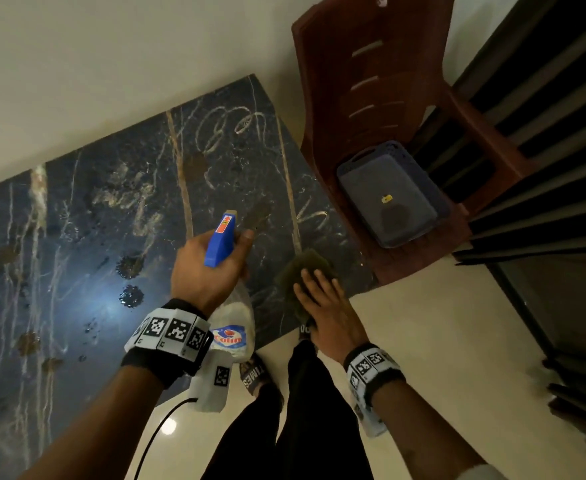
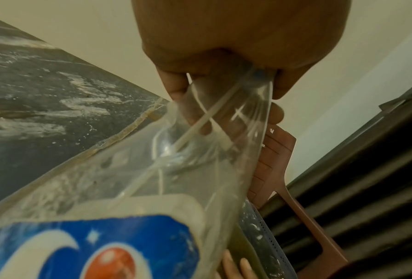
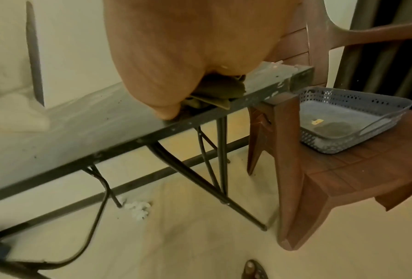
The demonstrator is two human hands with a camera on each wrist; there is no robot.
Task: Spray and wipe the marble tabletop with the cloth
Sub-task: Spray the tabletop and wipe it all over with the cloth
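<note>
Marble bench top point(image 1: 94, 209): dark, veined, marked with chalky scribbles, brown blotches and scattered wet droplet patches, most of them lying left and forward of both hands. Cloth point(image 1: 302, 271): olive, bunched, lying flat on the near right corner of the bench, close to the edge, pinned under the right hand point(image 1: 322, 306) with fingers straight and spread, palm down. Spray bottle point(image 1: 231, 320): clear body with a blue label, blue trigger head point(image 1: 220, 237) aimed forward and slightly right over the slab, long axis running from wrist toward the far edge; held off the surface by the left hand point(image 1: 208, 268), fingers curled round the neck. Bottle hand just beside the cloth hand, on its left and nearer the soiled middle. Probably mid-spray, wiping barely begun. Sweep from the corner likely leftward and away, toward the blotches. Beyond the corner, a brown plastic chair point(image 1: 406, 98) carrying a grey perforated tray point(image 1: 393, 199).
</note>
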